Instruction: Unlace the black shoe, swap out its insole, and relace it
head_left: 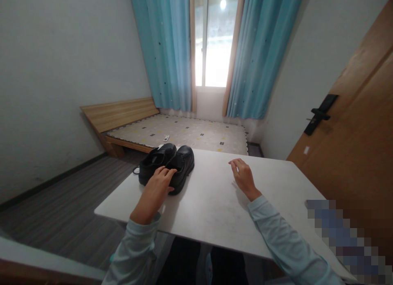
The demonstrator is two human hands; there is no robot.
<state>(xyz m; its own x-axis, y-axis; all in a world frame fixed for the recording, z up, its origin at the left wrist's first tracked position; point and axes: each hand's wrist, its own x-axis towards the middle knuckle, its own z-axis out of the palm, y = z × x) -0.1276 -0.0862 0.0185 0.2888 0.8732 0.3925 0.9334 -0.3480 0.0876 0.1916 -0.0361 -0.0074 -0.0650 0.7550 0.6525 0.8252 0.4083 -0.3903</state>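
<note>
A pair of black shoes stands side by side on the left part of a white table [211,195], toes pointing away from me. My left hand [158,188] is at the heel of the right black shoe [185,158], with its fingers over the opening and the thumb lower down at the back, closed on the heel. The left black shoe [147,166] is beside it, partly behind my hand; a thin dark loop sticks out at its left. Over the table to the right, my right hand [244,176] is held with loosely bent fingers and nothing in it.
Beyond the table is a low bed [196,133] with a patterned mattress and a small white object [166,138] on it. Blue curtains [172,51] flank a bright window. A wooden door [346,125] stands at the right, near a pixelated patch along the table's edge.
</note>
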